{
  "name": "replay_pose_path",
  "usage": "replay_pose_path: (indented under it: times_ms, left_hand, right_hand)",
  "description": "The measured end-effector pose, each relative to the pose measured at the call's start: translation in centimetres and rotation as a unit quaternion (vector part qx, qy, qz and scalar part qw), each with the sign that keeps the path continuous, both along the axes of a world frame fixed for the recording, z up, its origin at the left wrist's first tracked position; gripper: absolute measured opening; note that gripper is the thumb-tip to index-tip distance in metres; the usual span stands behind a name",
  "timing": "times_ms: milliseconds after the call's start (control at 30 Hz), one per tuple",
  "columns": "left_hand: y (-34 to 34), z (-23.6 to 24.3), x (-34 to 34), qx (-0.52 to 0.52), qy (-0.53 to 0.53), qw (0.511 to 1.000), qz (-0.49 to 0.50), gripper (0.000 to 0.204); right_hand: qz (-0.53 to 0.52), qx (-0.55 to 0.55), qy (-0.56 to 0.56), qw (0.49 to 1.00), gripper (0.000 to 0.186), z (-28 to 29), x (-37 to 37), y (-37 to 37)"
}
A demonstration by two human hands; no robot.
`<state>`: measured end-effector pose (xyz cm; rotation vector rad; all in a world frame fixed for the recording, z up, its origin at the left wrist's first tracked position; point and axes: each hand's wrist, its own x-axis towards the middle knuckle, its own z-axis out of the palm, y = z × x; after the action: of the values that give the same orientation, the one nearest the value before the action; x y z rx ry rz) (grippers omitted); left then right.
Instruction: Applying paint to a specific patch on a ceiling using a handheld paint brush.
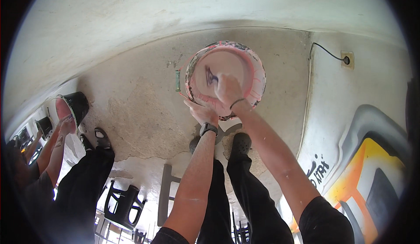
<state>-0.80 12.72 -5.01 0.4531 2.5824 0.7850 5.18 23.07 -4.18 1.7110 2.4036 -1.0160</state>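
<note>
Paint bucket (260, 78): 12 o'clock, on the floor (144, 130), holding pale pink paint (223, 60)
Right hand (229, 91): over the paint, fingers closed around a blurred dark tool (210, 75), kind unclear
Left hand (202, 112): at the bucket's 7 o'clock edge; cannot tell whether its fingers grip
Black bucket (79, 106): 9 o'clock, by a co-worker's hands (65, 124)

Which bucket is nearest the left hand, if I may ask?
The pink-streaked bucket: the left hand is at its rim; the black buckets are farther left.
</note>
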Motion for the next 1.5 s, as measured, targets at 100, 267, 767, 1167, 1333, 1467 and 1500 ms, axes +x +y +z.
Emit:
replay_pose_path:
  times_ms: [100, 267, 767, 1167, 1333, 1467, 1500]
  left_hand:
    - [0.5, 0.7, 0.2, 0.000, -0.037, 0.999, 0.008, 0.053]
    - [-0.4, -0.5, -0.3, 0.001, -0.009, 1.000, 0.007, 0.052]
    - [0.5, 0.5, 0.1, -0.007, -0.029, 0.999, 0.033, 0.050]
    - [0.7, 1.5, -0.2, 0.025, -0.011, 1.000, 0.011, 0.047]
    - [0.5, 1.0, 0.2, 0.012, 0.003, 1.000, 0.010, 0.046]
    - [0.3, 0.9, -0.2, 0.009, -0.006, 1.000, 0.001, 0.045]
    - [0.1, 0.7, -0.6, 0.006, 0.003, 1.000, -0.004, 0.045]
  right_hand:
    - [-0.015, 0.030, -0.020, 0.999, 0.015, -0.4, 1.5, 2.5]
    - [-0.026, 0.051, -0.085, 0.995, 0.018, -0.4, 5.0, 3.8]
    - [-0.017, 0.001, -0.088, 0.996, 0.012, 0.5, 2.6, -2.4]
    - [0.132, 0.041, -0.045, 0.989, 0.016, 0.9, 0.2, 3.9]
    - [0.062, 0.101, -0.088, 0.989, 0.013, 1.2, 3.5, 5.8]
    - [0.091, 0.104, -0.177, 0.974, 0.010, 1.3, 4.0, 2.4]
    - [0.105, 0.095, -0.169, 0.975, 0.009, 1.0, 4.2, 1.4]
